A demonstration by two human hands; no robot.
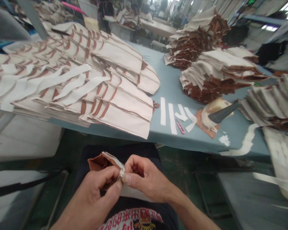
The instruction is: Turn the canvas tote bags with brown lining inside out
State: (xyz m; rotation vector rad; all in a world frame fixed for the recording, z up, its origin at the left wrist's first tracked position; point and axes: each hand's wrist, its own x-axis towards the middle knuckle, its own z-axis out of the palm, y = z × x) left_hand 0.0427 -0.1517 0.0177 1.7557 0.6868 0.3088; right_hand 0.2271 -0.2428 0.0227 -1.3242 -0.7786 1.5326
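Over my lap, both hands work on a small folded fabric piece [103, 160], cream on one side and brown on the other. My left hand [99, 190] pinches its near edge between thumb and fingers. My right hand [144, 177] pinches the same edge from the right, thumb tip against the left thumb. The lower part of the piece is hidden behind my hands.
A blue table [169, 86] holds a broad fanned stack of cream and brown pieces [86, 80] on the left and more piles [213, 73] on the right. White strips [171, 116], a small pink tool [180, 126] and a mallet-like tool [219, 113] lie near the front edge.
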